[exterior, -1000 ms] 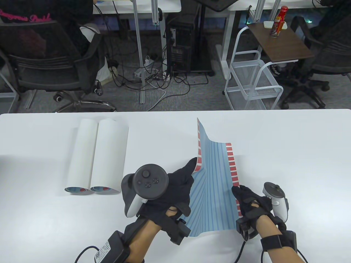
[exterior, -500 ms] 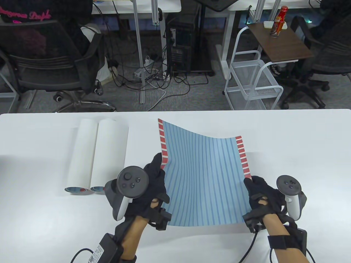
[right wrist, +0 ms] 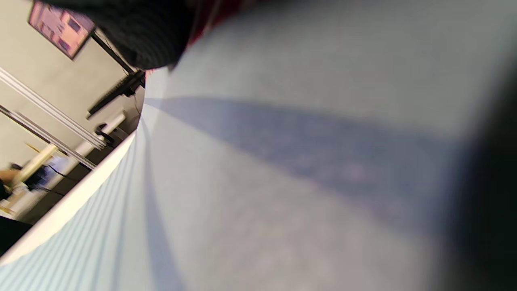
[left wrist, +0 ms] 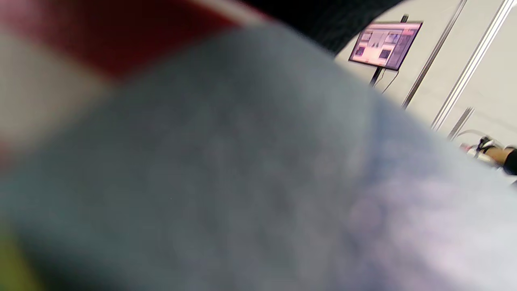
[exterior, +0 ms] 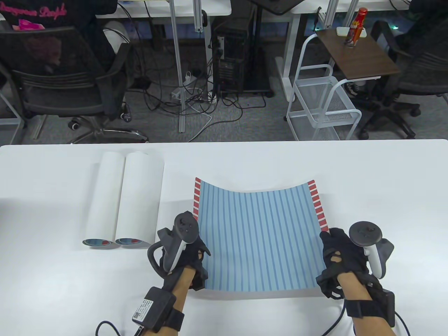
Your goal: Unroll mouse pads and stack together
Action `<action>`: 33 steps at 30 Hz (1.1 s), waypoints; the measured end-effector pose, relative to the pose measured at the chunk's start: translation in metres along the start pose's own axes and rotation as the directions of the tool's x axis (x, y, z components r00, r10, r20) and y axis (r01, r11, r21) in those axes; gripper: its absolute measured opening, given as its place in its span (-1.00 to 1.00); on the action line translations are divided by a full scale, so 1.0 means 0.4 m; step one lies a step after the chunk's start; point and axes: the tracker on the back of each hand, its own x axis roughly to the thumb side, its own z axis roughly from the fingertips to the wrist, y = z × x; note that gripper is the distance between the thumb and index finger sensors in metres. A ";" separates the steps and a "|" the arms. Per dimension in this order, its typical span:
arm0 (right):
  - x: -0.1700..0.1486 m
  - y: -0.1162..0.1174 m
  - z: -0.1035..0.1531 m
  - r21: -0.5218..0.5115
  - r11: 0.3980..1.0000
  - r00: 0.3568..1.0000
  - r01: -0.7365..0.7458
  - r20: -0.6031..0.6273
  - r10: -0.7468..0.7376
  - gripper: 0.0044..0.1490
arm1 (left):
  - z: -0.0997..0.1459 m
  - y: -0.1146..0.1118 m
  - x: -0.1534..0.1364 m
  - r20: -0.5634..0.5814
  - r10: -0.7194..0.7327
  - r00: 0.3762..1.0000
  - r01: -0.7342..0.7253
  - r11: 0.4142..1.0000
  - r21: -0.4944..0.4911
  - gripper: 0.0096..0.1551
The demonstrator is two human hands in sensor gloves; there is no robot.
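Held by both side edges, the striped mouse pad [exterior: 259, 238] is spread on the table [exterior: 378, 182], the left hand [exterior: 187, 253] and right hand [exterior: 337, 255] each gripping a red-checked border. One pad is unrolled; two rolled pads [exterior: 122, 199] are left untouched beside it, and nothing is stacked yet. Only the table view shows them; the wrist views are filled with blurred pad.
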 end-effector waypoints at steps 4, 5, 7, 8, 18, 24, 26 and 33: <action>0.012 0.024 0.002 -0.042 0.982 0.982 -0.182 -0.049 0.180 -0.46 | -0.012 -0.049 0.001 -0.024 -0.112 0.993 0.111 0.993 -0.041 -0.36; 0.014 0.027 0.001 -0.049 0.978 0.978 -0.204 -0.059 0.201 -0.46 | -0.013 -0.054 0.001 -0.028 -0.131 0.991 0.130 0.991 -0.041 -0.35; 0.016 0.035 0.000 -0.057 0.967 0.967 -0.248 -0.077 0.244 -0.45 | -0.014 -0.065 0.002 -0.032 -0.175 0.984 0.174 0.984 -0.046 -0.35; 0.018 0.038 -0.001 -0.063 0.961 0.961 -0.269 -0.081 0.264 -0.45 | -0.015 -0.068 0.002 -0.038 -0.204 0.978 0.203 0.978 -0.041 -0.35; 0.027 0.058 -0.004 -0.096 0.912 0.916 -0.398 -0.102 0.389 -0.39 | 0.007 -0.100 0.022 0.013 -0.408 0.913 0.406 0.903 -0.138 -0.01; 0.038 0.070 0.000 -0.130 0.874 0.883 -0.467 -0.111 0.456 -0.24 | 0.038 -0.139 0.027 0.240 -0.229 0.943 0.313 0.857 -0.410 0.08; 0.044 0.077 0.003 -0.142 0.851 0.863 -0.505 -0.104 0.494 -0.15 | 0.039 -0.154 0.023 0.260 -0.250 0.933 0.346 0.824 -0.449 0.12; 0.072 0.102 -0.029 -0.034 0.805 0.805 -0.593 -0.038 0.592 -0.30 | 0.045 -0.156 0.026 0.300 -0.306 0.903 0.405 0.838 -0.365 0.11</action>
